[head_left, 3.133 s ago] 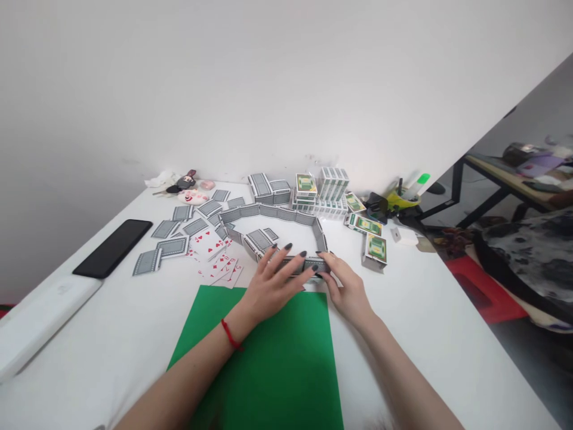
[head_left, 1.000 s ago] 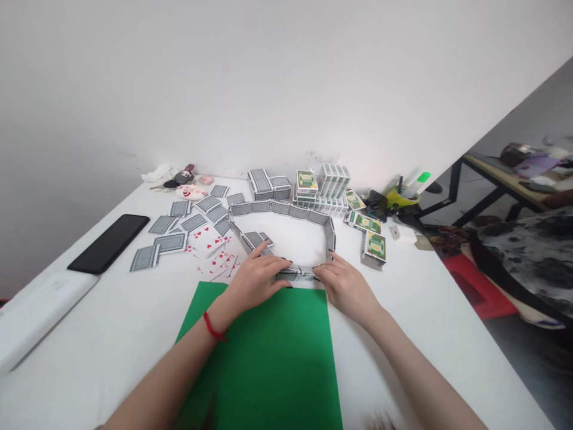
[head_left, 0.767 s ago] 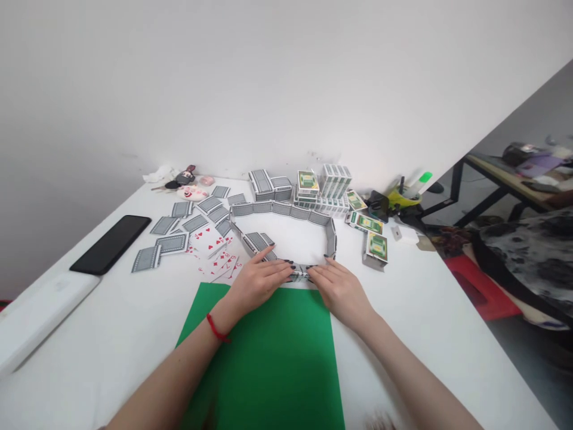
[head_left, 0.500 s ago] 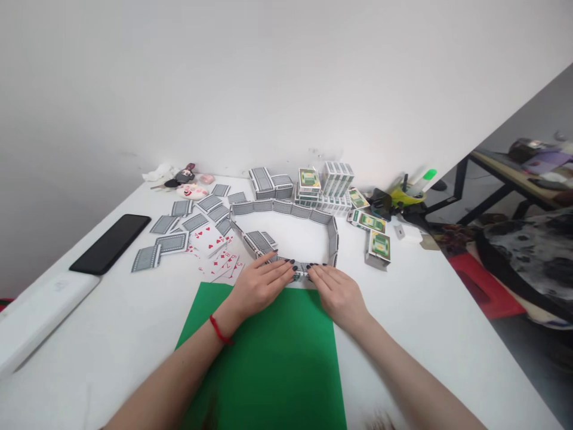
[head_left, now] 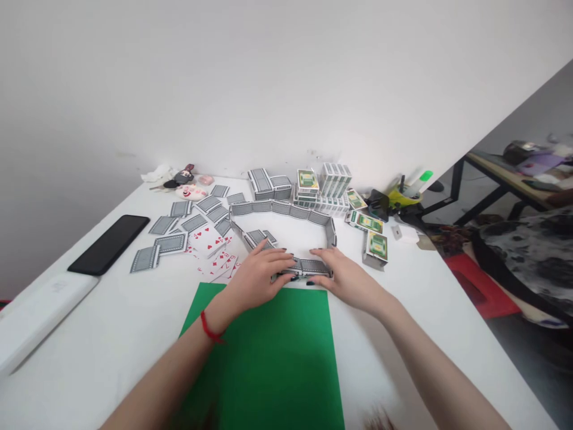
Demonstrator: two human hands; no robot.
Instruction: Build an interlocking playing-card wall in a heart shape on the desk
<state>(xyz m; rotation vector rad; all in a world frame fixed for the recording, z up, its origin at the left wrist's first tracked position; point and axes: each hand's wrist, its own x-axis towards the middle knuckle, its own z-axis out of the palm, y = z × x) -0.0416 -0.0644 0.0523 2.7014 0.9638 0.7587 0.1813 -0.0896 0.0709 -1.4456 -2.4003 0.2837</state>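
Observation:
Grey-backed cards stand on edge in a closed ring [head_left: 281,208] on the white table. At the ring's near side my left hand [head_left: 257,276] has its fingers over the inner face and its thumb on the outer side, around the card wall. My right hand [head_left: 351,278] straddles the near right part in the same way, fingers inside, thumb outside. Between the hands a stretch of the wall shows. Some grey cards [head_left: 257,237] lie inside the ring at the left, partly behind my left fingers. A green sheet [head_left: 268,352] lies in front, under my left wrist.
Loose cards [head_left: 194,223] are spread left of the ring, some face up. Card stacks [head_left: 264,182] and green-and-white card boxes [head_left: 335,179] stand behind it. A black phone [head_left: 110,243] and a long white object [head_left: 45,316] lie left; more boxes [head_left: 375,248] lie right.
Both hands have shifted from lying flat over the near wall to straddling it, with thumbs lowered outside. My right hand has moved slightly right, uncovering more of the near cards.

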